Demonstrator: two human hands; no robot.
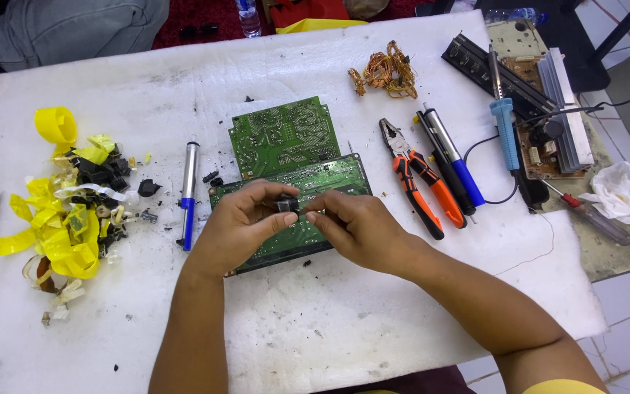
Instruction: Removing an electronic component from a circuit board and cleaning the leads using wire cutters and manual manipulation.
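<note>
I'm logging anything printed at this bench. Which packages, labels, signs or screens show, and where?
Clear plastic bottle: top edge beyond the white mat, pale label band around it.
Red and yellow package: top edge, right of the bottle, partly cut off.
No signs or screens.

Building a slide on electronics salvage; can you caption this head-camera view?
Left hand and right hand pinch a small black component above a green circuit board, pliers alongside.

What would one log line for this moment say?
left hand: holds small black part | right hand: pinches same part | under hands: green circuit board | nearby: orange pliers, blue pen
</note>
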